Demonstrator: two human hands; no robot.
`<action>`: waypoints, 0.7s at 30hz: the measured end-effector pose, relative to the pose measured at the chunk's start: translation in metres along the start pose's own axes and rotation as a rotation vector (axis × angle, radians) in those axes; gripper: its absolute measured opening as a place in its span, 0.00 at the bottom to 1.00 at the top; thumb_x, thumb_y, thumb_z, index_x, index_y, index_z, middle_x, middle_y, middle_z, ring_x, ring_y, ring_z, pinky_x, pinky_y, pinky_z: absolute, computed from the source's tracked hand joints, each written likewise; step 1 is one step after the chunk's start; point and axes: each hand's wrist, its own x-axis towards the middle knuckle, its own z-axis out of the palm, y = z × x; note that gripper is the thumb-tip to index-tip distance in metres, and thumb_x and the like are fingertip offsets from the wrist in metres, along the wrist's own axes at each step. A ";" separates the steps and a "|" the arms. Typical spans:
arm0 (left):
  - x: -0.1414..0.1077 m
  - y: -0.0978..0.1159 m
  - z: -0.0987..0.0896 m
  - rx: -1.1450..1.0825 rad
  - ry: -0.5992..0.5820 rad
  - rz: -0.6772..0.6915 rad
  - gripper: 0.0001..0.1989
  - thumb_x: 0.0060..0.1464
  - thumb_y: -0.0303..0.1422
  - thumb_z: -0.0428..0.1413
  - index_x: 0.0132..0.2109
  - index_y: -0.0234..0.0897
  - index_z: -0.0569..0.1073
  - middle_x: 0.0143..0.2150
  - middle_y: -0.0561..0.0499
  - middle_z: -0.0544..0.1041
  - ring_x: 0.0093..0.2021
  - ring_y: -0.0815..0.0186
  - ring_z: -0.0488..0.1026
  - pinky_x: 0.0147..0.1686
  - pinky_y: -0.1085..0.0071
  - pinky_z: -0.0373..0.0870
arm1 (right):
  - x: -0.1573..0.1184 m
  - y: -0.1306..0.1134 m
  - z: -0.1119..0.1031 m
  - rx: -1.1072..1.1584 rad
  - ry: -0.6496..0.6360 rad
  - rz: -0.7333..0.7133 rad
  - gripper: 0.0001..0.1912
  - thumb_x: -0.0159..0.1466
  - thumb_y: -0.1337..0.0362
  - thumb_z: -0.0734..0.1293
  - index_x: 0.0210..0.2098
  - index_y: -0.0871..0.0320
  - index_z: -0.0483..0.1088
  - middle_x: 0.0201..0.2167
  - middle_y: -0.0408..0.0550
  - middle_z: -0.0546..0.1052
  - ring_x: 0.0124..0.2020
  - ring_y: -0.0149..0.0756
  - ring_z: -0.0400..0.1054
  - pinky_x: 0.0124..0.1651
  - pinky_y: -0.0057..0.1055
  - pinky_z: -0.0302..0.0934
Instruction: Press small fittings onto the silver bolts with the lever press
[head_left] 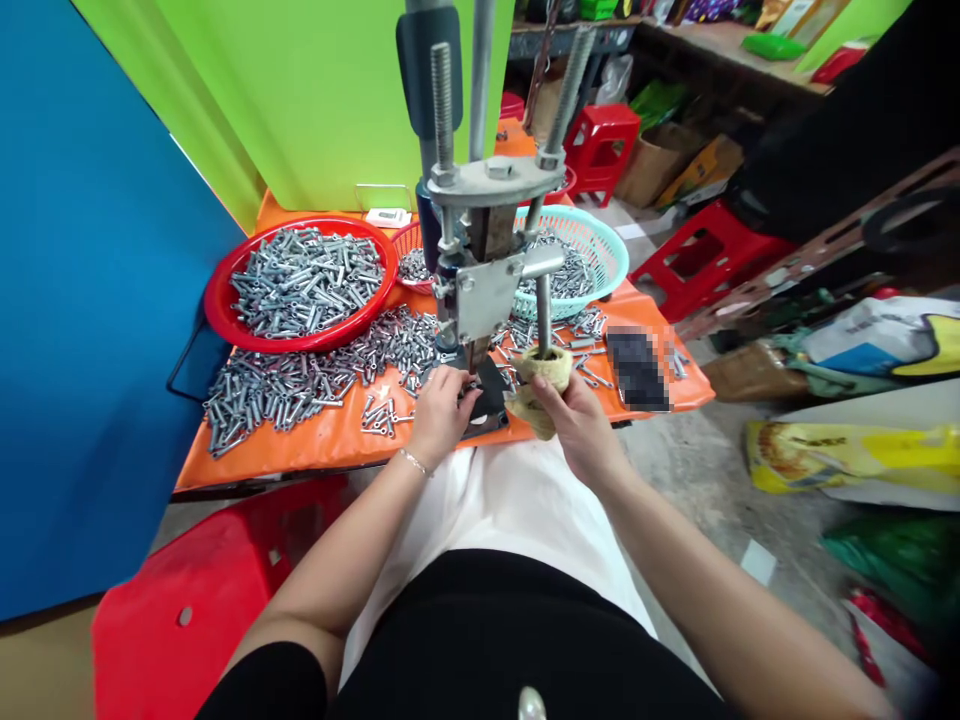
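Observation:
A hand press [484, 300] with a metal plate and threaded rods stands at the table's front edge. My right hand [583, 425] is closed round the cloth-wrapped end of its lever [544, 315], which points downward. Under the press ram, my left hand [444, 408] has its fingertips pinched together at the dark base [491, 390]. Whatever small part they hold is too hidden to name. Left of that hand, small metal eye bolts with sleeves [281, 385] lie heaped on the orange table cover [337, 440].
A red basin [225, 300] full of metal parts sits at the left. Behind the press are a pale blue basket [611, 250] and a smaller red basket [409, 238]. A dark, blurred flat object [637, 370] lies at the right. Red stools [180, 610] stand around.

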 end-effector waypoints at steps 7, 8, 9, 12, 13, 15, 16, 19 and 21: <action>0.007 -0.008 -0.003 -0.031 -0.024 0.043 0.06 0.60 0.25 0.58 0.44 0.38 0.73 0.42 0.47 0.72 0.45 0.60 0.71 0.47 0.63 0.72 | -0.001 0.002 -0.001 0.005 0.020 0.009 0.29 0.58 0.44 0.75 0.49 0.55 0.70 0.43 0.47 0.79 0.37 0.31 0.73 0.41 0.28 0.71; 0.009 -0.006 -0.002 -0.043 -0.029 0.014 0.08 0.59 0.24 0.58 0.45 0.38 0.72 0.43 0.47 0.72 0.46 0.60 0.71 0.48 0.63 0.72 | -0.001 0.002 -0.001 -0.001 0.021 0.007 0.29 0.58 0.44 0.75 0.50 0.55 0.70 0.43 0.47 0.79 0.37 0.32 0.73 0.41 0.28 0.71; 0.011 -0.003 -0.001 -0.054 -0.039 -0.013 0.10 0.57 0.22 0.58 0.45 0.37 0.72 0.44 0.46 0.72 0.47 0.60 0.71 0.48 0.63 0.72 | -0.001 0.002 -0.001 -0.006 0.021 0.010 0.29 0.58 0.44 0.75 0.50 0.55 0.70 0.44 0.47 0.79 0.38 0.32 0.73 0.42 0.29 0.72; 0.014 0.004 -0.006 -0.082 -0.061 -0.050 0.17 0.53 0.21 0.57 0.49 0.37 0.72 0.47 0.45 0.71 0.50 0.59 0.71 0.52 0.63 0.72 | -0.002 0.001 -0.001 -0.002 0.026 0.032 0.29 0.58 0.44 0.75 0.50 0.55 0.70 0.44 0.47 0.78 0.38 0.32 0.74 0.42 0.28 0.72; 0.014 0.004 -0.012 -0.086 -0.057 -0.056 0.18 0.53 0.21 0.57 0.51 0.38 0.72 0.48 0.45 0.71 0.51 0.59 0.71 0.53 0.62 0.72 | -0.002 0.001 -0.001 0.003 0.030 0.039 0.30 0.57 0.44 0.76 0.50 0.55 0.70 0.44 0.47 0.78 0.38 0.32 0.74 0.42 0.28 0.72; 0.009 -0.004 -0.031 -0.068 -0.028 -0.101 0.18 0.53 0.22 0.57 0.52 0.38 0.72 0.50 0.44 0.72 0.53 0.58 0.71 0.56 0.60 0.71 | -0.002 0.001 -0.002 0.010 0.040 0.047 0.30 0.56 0.44 0.76 0.50 0.55 0.70 0.43 0.47 0.78 0.38 0.31 0.74 0.43 0.28 0.72; 0.004 -0.012 -0.044 -0.038 -0.012 -0.149 0.17 0.54 0.23 0.57 0.51 0.38 0.73 0.49 0.44 0.73 0.53 0.58 0.71 0.56 0.60 0.70 | -0.002 0.001 -0.003 0.010 0.044 0.048 0.30 0.56 0.44 0.77 0.50 0.55 0.70 0.44 0.47 0.78 0.38 0.32 0.74 0.43 0.28 0.72; -0.015 -0.047 -0.086 0.112 -0.050 -0.392 0.06 0.55 0.27 0.55 0.40 0.37 0.75 0.42 0.46 0.75 0.48 0.57 0.73 0.53 0.59 0.71 | -0.002 0.002 -0.003 -0.003 0.039 0.042 0.30 0.57 0.44 0.76 0.50 0.54 0.70 0.45 0.47 0.79 0.41 0.33 0.74 0.45 0.28 0.72; -0.026 -0.070 -0.108 0.197 -0.139 -0.575 0.04 0.55 0.32 0.57 0.36 0.37 0.75 0.37 0.47 0.76 0.42 0.57 0.74 0.48 0.60 0.71 | -0.001 0.003 -0.003 -0.019 0.040 0.030 0.29 0.57 0.44 0.76 0.50 0.54 0.70 0.45 0.47 0.79 0.40 0.33 0.74 0.44 0.28 0.72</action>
